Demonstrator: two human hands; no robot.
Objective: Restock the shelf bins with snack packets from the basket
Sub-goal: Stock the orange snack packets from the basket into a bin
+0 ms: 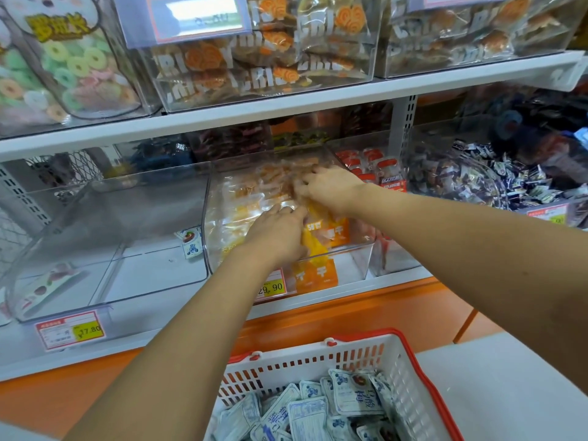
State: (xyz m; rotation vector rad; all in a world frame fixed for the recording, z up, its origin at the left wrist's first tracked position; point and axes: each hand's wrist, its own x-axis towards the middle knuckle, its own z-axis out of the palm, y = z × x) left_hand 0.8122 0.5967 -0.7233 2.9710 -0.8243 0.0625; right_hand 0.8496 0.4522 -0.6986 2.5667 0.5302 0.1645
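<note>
Centre bin (222, 198): clear hard plastic, glossy, streaked with glare.
Bin at 9 o'clock (95, 218): the same clear plastic, smooth, slightly hazy.
Orange packets (318, 275): shiny, crinkled plastic film.
Basket (318, 361), 6 o'clock: white slotted plastic, matt, with a glossy red rim.
Blue-and-white packets (353, 393): printed film, soft sheen, creased.
Shelf board (286, 103), 12 o'clock: white painted metal by its look, smooth, satin.
Upright (404, 122), 1 o'clock: perforated metal, pale matt paint.
Price tag (70, 329), 8 o'clock: printed paper behind a glossy sleeve.
Base panel (95, 386), 7 o'clock: orange, smooth, matt.

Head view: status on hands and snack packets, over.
Left hand, right hand on orange packets in middle bin, grip unclear. Blue-white packets lie in basket. No obstruction seen.
</note>
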